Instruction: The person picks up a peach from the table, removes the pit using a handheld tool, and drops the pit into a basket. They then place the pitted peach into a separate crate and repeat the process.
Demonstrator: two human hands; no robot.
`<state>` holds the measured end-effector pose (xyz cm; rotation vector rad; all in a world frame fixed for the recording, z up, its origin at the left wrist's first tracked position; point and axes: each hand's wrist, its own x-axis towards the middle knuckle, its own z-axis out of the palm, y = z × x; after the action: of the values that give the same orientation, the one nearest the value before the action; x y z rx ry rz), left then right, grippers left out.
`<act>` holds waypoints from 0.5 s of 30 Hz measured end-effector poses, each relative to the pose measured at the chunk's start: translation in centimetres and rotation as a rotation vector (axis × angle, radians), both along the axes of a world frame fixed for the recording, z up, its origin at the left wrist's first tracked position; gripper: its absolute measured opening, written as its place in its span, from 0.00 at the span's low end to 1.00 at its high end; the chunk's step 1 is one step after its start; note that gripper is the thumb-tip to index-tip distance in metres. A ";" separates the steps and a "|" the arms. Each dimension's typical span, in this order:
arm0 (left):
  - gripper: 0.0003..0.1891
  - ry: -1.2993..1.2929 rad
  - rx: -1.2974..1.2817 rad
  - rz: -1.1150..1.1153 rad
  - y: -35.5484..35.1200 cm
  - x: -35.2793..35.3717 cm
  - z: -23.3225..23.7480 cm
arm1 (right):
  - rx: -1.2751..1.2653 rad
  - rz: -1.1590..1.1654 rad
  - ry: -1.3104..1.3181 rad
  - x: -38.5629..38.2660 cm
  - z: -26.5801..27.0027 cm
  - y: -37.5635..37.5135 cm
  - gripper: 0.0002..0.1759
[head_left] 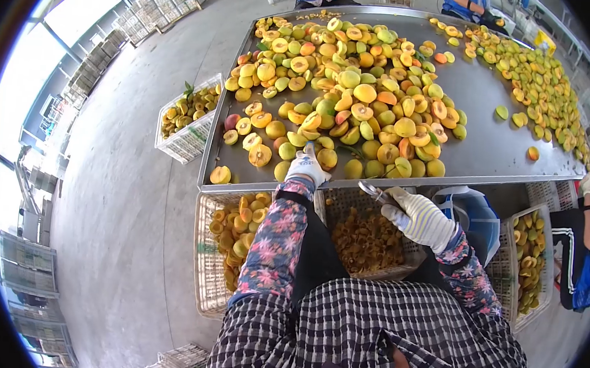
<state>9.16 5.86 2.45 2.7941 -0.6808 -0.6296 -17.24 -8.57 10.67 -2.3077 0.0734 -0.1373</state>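
Note:
My left hand (307, 166), in a white glove, reaches onto the front edge of the steel table (489, 153) and touches the nearest peaches in the big pile (356, 92); whether it grips one I cannot tell. In a striped glove, my right hand (419, 219) sits just below the table edge, shut on a small metal pitting tool (375, 192). The pile mixes whole yellow-green peaches and cut halves. Under my hands a basket of peach pits (366, 240) rests in front of my lap.
A white crate of peach halves (233, 231) stands at my left, another crate of halves (533, 255) at my right. A crate of whole peaches (189, 112) sits on the floor left of the table. A person (584, 252) works at the right; others stand at the far end.

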 end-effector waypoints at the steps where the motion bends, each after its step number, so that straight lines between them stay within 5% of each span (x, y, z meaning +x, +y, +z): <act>1: 0.55 -0.016 0.007 0.000 -0.3 0.5 -0.5 | 0.002 -0.008 0.003 0.2 -0.3 -0.1 0.21; 6: 0.55 -0.003 -0.189 -0.013 1.3 2.5 -2.5 | 0.043 -0.060 -0.175 -0.1 -3.8 -0.9 0.21; 8: 0.48 -0.030 -0.311 0.066 2.4 2.7 -1.7 | 0.320 -0.070 -0.143 0.1 -5.3 -1.5 0.19; 11: 0.31 0.520 -1.152 0.303 3.4 1.2 0.1 | 0.714 -0.158 0.070 -0.2 -4.2 -1.6 0.16; 13: 0.24 0.866 -1.399 0.350 3.2 -1.5 2.2 | 0.915 -0.191 0.108 0.1 -3.3 -1.0 0.14; 15: 0.22 1.210 -1.581 0.292 1.9 -3.5 2.5 | 0.843 -0.161 0.022 0.6 -4.3 -0.9 0.14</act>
<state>5.62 7.73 4.97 0.7659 -0.2096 -0.9117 -16.68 -9.43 6.34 -1.4601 0.2728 -0.1299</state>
